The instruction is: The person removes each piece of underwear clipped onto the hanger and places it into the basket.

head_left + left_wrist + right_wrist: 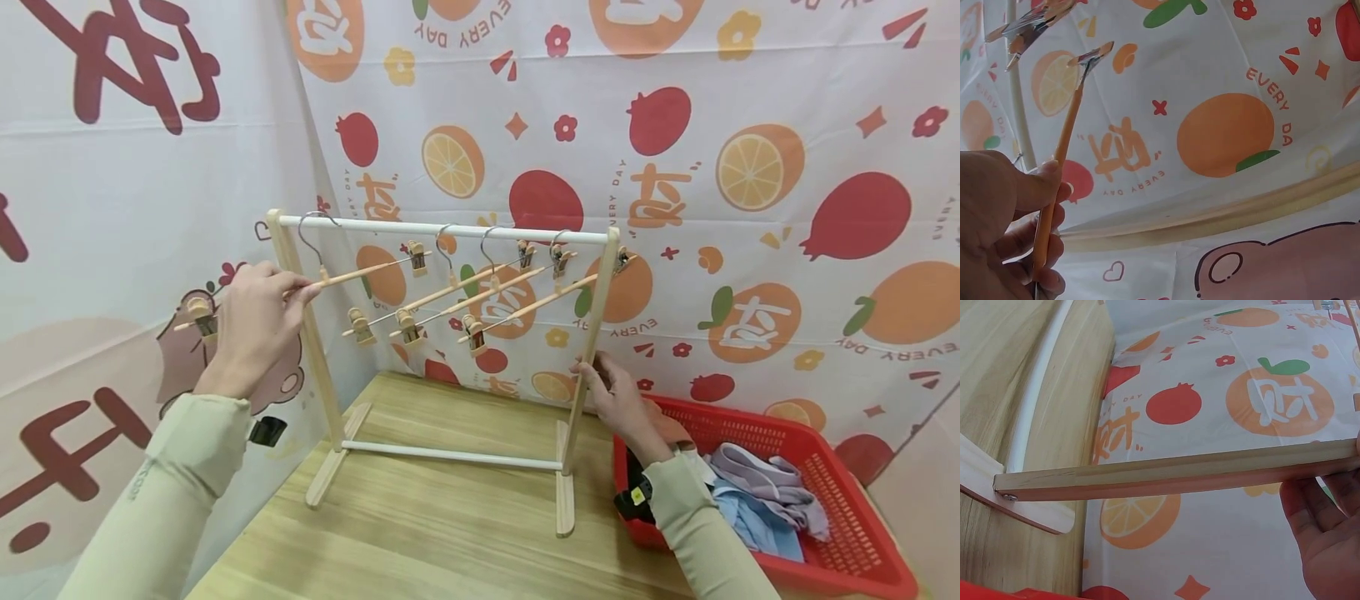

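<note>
My left hand [255, 325] pinches the wooden bar of a clip hanger [360, 273], whose metal hook is at the left end of the rack's white top rail [405, 228]. In the left wrist view, the fingers curl round the hanger's bar [1067, 128], and one clip [1094, 57] shows at its far end. Three more clip hangers [495, 287] hang toward the right of the rail. My right hand [618, 404] holds the rack's right wooden post [596, 333]; the right wrist view shows fingers against this post [1179, 475], with part of the hand cut off.
The rack stands on a wooden table [420, 533], its feet joined by a white lower bar [450, 454]. To the right sits a red basket [862, 517] holding lilac cloth [765, 479] and light blue cloth [757, 521]. A fruit-printed curtain [480, 100] hangs close behind.
</note>
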A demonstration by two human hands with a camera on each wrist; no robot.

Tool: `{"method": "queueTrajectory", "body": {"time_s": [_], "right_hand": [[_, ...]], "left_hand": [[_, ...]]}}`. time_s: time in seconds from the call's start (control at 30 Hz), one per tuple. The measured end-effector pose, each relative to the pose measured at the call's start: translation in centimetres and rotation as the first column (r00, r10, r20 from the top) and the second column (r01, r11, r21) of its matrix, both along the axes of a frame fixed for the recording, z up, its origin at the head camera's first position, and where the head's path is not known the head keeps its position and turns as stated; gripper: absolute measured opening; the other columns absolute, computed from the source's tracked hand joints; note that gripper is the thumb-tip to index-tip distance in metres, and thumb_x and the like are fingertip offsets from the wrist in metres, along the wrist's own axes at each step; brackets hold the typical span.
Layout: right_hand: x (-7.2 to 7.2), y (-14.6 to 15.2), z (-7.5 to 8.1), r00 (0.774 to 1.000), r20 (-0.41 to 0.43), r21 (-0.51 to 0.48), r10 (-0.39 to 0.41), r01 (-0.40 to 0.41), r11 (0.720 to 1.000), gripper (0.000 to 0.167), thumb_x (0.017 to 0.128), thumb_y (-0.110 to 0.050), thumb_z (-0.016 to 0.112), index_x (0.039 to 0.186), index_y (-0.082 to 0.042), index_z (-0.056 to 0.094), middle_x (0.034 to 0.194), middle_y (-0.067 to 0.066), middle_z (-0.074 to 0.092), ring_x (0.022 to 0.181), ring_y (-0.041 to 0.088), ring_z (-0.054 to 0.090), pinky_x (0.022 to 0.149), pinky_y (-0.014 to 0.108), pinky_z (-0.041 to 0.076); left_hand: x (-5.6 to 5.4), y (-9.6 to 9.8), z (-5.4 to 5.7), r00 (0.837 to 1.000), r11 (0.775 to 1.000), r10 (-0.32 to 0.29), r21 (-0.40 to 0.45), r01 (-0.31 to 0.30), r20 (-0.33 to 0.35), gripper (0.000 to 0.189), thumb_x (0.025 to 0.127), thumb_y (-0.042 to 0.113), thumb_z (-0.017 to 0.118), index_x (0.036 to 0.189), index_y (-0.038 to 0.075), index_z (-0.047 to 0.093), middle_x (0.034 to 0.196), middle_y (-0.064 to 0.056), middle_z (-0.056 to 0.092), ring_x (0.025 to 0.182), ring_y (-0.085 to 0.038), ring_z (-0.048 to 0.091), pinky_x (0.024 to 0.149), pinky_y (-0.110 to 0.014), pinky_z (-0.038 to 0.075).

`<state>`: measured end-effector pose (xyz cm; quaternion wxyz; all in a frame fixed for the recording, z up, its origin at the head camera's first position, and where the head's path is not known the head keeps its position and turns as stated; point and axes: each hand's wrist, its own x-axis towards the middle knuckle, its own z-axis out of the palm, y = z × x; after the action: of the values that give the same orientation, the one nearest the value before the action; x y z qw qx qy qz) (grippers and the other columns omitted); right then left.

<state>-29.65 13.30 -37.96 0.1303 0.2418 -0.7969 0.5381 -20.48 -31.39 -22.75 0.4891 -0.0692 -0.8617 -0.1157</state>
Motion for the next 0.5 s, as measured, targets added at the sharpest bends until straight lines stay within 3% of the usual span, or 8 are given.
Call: {"method": "queueTrajectory", "body": {"time_s": [0.37,0.5], "right_hand": [[-0.1,-0.1,-0.1,1.000,0.011,-0.006,-0.002,0.002,1.000,0.032,0.108,-0.028,0.049,0.125,-0.005,0.063,0.115,0.019,0.071,0.108,0.039,0.067,0.095,0.052,0.057],[0.0,-0.1,-0.1,1.000,0.011,-0.023,0.004,-0.004,1.000,0.031,0.108,-0.027,0.050,0.126,-0.005,0.063,0.114,0.018,0.072,0.108,0.039,0.068,0.094,0.054,0.056]], "left_hand": [[-1.2,0.8,0.0,0.996,0.998,0.029,0.049,-0.034,0.089,0.019,0.092,0.013,0.075,0.095,-0.006,0.076,0.084,-0.024,0.061,0.076,-0.038,0.049,0.064,-0.046,0.034],[-1.3,1.1,-0.1,0.996,0.997,0.035,0.071,-0.041,0.086,0.018,0.093,0.012,0.073,0.096,-0.005,0.077,0.086,-0.024,0.063,0.076,-0.038,0.049,0.065,-0.047,0.035]]}}
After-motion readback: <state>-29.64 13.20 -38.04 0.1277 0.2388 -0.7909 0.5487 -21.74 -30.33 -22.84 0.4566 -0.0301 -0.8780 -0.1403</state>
